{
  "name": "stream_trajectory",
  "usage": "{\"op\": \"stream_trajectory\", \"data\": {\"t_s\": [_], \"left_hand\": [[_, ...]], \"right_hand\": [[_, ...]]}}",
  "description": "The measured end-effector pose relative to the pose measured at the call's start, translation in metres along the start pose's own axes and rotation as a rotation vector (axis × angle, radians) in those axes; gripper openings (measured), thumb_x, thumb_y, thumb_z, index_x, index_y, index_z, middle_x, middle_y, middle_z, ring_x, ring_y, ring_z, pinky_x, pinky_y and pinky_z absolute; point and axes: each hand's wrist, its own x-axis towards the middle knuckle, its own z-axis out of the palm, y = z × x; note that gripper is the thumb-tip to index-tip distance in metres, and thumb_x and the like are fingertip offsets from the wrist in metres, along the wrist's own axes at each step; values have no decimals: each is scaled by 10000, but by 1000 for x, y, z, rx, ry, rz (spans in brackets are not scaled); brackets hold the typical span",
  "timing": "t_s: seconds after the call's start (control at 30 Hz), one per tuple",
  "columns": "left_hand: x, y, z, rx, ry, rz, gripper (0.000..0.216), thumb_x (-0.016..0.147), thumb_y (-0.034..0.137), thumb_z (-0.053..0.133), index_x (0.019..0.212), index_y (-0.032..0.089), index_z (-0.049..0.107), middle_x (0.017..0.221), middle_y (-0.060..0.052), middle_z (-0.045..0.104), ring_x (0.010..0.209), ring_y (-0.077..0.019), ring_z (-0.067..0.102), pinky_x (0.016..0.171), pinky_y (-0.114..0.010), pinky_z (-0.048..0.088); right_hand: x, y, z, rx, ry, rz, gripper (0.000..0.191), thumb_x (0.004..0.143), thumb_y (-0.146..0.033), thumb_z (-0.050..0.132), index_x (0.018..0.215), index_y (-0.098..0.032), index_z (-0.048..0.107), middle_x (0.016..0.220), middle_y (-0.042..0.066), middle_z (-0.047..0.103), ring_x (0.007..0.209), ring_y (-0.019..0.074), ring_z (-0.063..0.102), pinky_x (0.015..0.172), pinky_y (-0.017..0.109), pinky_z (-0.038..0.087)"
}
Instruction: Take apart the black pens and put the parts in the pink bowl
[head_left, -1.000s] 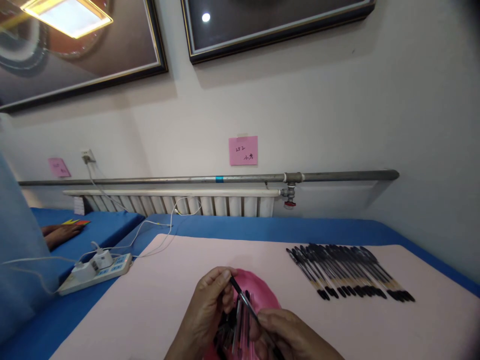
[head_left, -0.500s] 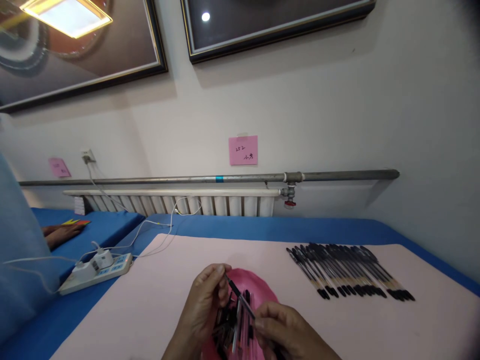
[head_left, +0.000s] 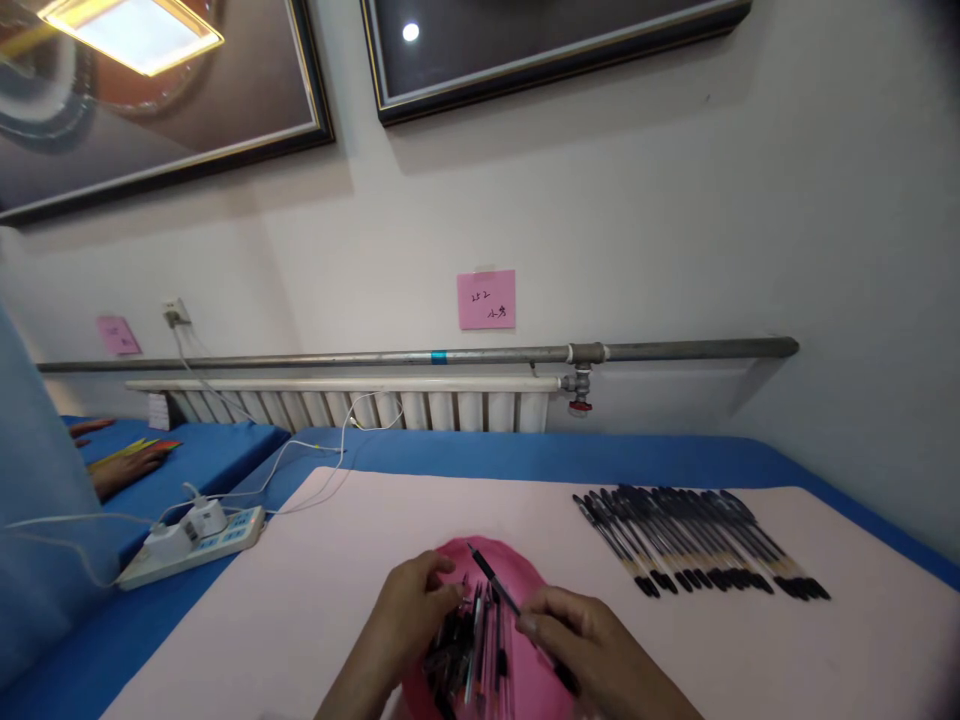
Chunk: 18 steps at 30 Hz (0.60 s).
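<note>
My right hand [head_left: 574, 630] is closed on an uncapped pen [head_left: 495, 582]. The pen has a black grip, and its bare tip slants up and left over a pink bowl [head_left: 525, 570]. At the bowl's left side, my left hand [head_left: 411, 612] has thumb and forefinger apart, near the contents, with nothing visible between them. Inside the bowl lie pen barrels [head_left: 480, 650] and dark pen parts [head_left: 450, 650], partly hidden by the left hand. To the right, a row of black-capped pens [head_left: 690, 540] lies side by side on a pink sheet [head_left: 315, 600].
A white power strip [head_left: 191, 550] with plugged-in adapters and cables lies on the blue table cover [head_left: 450, 447] at left. Another person's hand [head_left: 135, 468] rests beside yellow and orange pieces farther left. A radiator [head_left: 450, 410] and pipe [head_left: 675, 351] run along the wall behind.
My left hand has come away from the pen's tip end and lowered toward the bowl's contents. The pen stays in my right hand. Another hand of the person at left now shows.
</note>
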Motion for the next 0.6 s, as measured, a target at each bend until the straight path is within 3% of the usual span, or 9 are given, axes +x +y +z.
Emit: {"op": "stream_trajectory", "data": {"t_s": [0.13, 0.2, 0.43, 0.6], "left_hand": [[-10, 10, 5, -441, -324, -72, 240, 705, 380, 676, 790, 164, 617, 471, 92, 406, 368, -38, 247, 389, -198, 160], [-13, 13, 9, -559, -392, -98, 256, 695, 385, 699, 747, 171, 568, 455, 109, 355, 354, -24, 186, 370, -196, 122], [-9, 11, 16, -643, -272, -54, 335, 662, 381, 737, 623, 171, 479, 438, 104, 378, 339, -10, 242, 353, -174, 155], [-11, 13, 22, -652, -188, -21, 345, 687, 405, 711, 595, 170, 476, 369, 93, 403, 299, -14, 271, 346, -171, 159]], "right_hand": [[-3, -1, 5, 37, -40, -13, 196, 729, -329, 554, 602, -185, 511, 533, -64, 385, 495, 87, 320, 496, 234, 236], [-4, -1, 7, 40, -54, -17, 190, 733, -320, 555, 608, -184, 511, 543, -61, 398, 502, 87, 333, 496, 230, 246], [-3, -4, 5, 32, -185, -16, 238, 773, -382, 558, 654, -182, 505, 559, -59, 422, 502, 81, 352, 497, 216, 276], [-4, -11, 1, -37, -163, -23, 184, 782, -326, 532, 681, -173, 542, 587, -47, 477, 506, 74, 361, 499, 208, 274]]}}
